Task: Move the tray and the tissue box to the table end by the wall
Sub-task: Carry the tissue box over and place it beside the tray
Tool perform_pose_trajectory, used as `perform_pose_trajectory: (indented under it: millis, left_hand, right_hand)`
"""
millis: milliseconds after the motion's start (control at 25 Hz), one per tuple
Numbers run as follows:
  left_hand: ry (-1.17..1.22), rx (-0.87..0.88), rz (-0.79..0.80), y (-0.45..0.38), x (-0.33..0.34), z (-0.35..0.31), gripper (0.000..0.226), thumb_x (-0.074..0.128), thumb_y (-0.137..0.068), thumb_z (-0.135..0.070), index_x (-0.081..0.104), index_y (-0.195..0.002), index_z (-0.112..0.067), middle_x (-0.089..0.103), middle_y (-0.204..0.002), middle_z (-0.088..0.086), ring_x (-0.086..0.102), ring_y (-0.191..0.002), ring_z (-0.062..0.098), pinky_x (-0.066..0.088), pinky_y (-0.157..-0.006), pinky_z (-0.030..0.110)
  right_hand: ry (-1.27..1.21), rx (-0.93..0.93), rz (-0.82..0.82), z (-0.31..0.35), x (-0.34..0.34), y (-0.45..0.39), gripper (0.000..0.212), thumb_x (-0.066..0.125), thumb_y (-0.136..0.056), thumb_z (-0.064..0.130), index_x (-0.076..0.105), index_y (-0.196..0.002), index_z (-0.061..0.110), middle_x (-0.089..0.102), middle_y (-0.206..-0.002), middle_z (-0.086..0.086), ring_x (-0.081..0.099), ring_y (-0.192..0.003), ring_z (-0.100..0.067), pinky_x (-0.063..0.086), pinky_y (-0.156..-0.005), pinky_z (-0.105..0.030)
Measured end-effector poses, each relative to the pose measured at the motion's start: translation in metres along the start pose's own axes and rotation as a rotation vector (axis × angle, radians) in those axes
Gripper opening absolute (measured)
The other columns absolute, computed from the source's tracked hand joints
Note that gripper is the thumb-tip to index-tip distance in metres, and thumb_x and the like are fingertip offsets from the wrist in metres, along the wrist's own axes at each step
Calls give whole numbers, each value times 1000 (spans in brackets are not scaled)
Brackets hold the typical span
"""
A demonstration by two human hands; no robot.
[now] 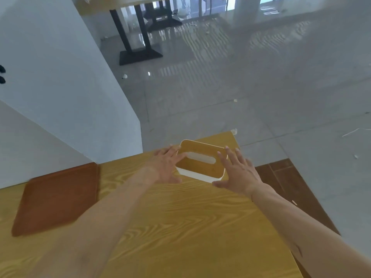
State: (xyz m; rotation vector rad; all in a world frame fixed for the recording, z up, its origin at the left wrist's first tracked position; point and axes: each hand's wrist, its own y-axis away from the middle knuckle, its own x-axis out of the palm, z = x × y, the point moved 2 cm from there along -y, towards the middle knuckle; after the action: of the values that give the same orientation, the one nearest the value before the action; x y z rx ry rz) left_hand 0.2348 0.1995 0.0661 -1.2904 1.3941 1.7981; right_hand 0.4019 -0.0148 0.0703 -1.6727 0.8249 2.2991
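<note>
A tissue box point(200, 160) with a yellow wood-look lid and white sides sits near the far right corner of the yellow wooden table point(180, 227). My left hand point(166, 166) lies at its left side, fingers spread and touching the lid's edge. My right hand point(237, 170) hovers at its right side, fingers apart, close to the box; whether it touches is unclear. A brown tray point(58, 197) lies flat on the table's left part, beside the white wall point(60, 87).
The table's far edge drops to a glossy grey tiled floor point(241, 87) with small scraps on it. A brown seat or bench point(285, 181) stands right of the table. Another table with black legs point(138, 37) stands farther off.
</note>
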Motion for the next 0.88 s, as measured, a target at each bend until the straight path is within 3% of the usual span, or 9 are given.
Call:
perform_pose_trajectory:
  millis: [160,240,480,680,880]
  left_hand:
    - [-110,47,30,-42,-7,2,123,63,-68,-77,-26,-147,-43,-28,-161,-6,-20,-149,18,-2,-121,54]
    - [-124,65,60,-59,-9,1,131,70,-65,-74,-27,-147,-41,-30,-161,-5,-20,-149,18,-2,-120,55]
    - [-77,118,57,-83,-8,-4,134,80,-61,-67,-14,-152,-36,-14,-165,-1,-7,-152,21,5,-121,54]
    - [-45,98,15,-78,-5,-5,130,78,-63,-66,-11,-153,-35,-6,-165,1,4,-151,25,13,-121,51]
    - [-11,30,23,-58,4,-15,129,76,-62,-67,-10,-153,-34,0,-162,4,12,-148,31,18,-118,50]
  right_hand:
    - [-4,-31,65,6,11,-36,123,62,-72,78,-13,-156,27,-20,-166,0,-18,-151,-28,6,-120,-61]
    - [5,-37,90,6,16,-50,126,64,-71,77,-14,-156,25,-21,-166,-3,-19,-151,-27,5,-120,-63]
    - [7,-49,72,2,21,-66,128,74,-69,68,-10,-156,28,-17,-166,-5,-13,-152,-27,16,-119,-61]
    - [43,-80,89,2,22,-69,127,73,-72,64,-17,-155,29,-27,-163,-8,-19,-151,-29,18,-119,-57]
    - [126,-147,64,2,18,-64,125,76,-68,62,-6,-156,27,-4,-166,-12,-3,-151,-32,28,-114,-51]
